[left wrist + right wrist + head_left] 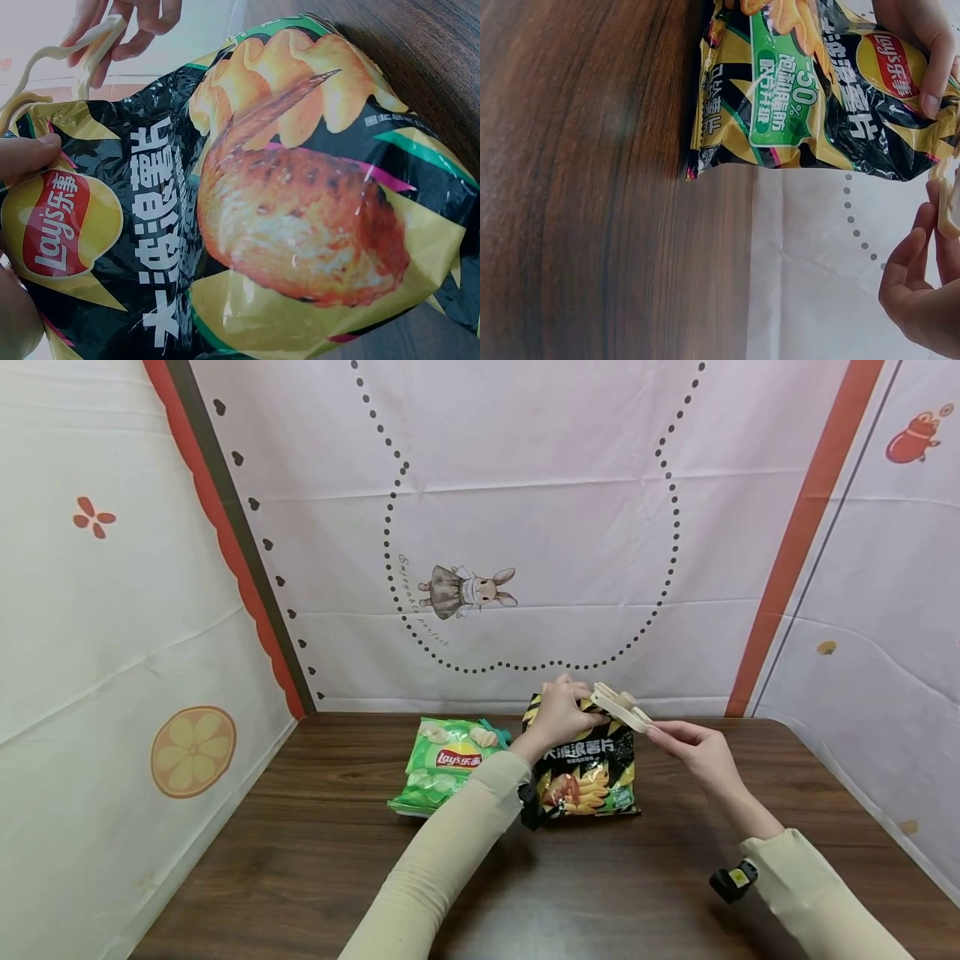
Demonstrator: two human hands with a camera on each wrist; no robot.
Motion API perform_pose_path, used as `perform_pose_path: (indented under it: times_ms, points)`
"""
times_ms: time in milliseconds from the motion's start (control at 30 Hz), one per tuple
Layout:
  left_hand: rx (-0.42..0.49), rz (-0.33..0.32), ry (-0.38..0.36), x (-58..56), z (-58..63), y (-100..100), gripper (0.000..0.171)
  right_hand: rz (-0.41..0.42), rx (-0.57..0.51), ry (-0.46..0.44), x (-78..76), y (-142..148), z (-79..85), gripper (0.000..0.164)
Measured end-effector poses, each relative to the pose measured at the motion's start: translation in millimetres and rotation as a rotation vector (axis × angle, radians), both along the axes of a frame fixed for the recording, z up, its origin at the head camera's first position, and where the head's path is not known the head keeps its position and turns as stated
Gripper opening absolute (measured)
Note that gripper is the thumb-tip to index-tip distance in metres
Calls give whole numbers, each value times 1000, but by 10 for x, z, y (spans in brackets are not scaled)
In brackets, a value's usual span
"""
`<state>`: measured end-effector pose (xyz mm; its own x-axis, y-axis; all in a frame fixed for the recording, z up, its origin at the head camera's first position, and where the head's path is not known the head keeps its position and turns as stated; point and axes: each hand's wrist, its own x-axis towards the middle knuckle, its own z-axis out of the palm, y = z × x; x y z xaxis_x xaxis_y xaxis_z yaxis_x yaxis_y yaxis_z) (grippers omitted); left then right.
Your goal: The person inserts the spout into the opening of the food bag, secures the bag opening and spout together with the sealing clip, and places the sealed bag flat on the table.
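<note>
A black and yellow Lay's chip bag stands upright on the table. My left hand grips it near its top edge; the left wrist view shows the thumb on the front, above the logo. Between the fingers of my right hand is one end of a cream bag clip. The clip slants across the bag's upper right corner, its two arms spread apart in the left wrist view. In the right wrist view the clip meets the bag's top edge, partly cut off by the frame.
Left of the black bag lies a green Lay's chip bag, with a teal clip at its upper right corner. The brown wooden table ends at a printed white cloth behind, with more cloth on both sides.
</note>
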<state>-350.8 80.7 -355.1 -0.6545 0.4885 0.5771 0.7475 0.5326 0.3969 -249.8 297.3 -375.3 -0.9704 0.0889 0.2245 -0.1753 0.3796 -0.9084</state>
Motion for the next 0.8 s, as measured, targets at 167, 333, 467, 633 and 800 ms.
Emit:
perform_pose_path:
  times_ms: [167,333,467,633,800]
  points:
    - [10,0,-1,-4,-4,-7,19,11,-33,9,-20,-35,12,36]
    - [27,-11,-4,-11,-11,-7,22,15,-52,11,-37,-69,14,33]
    - [29,-15,-8,-13,-14,-7,25,19,-64,17,-50,-100,18,33]
    - [21,-6,-3,-1,-7,-10,26,15,-76,42,-69,-146,31,31]
    - [27,-16,6,4,1,-1,27,18,-111,47,-84,-178,43,26]
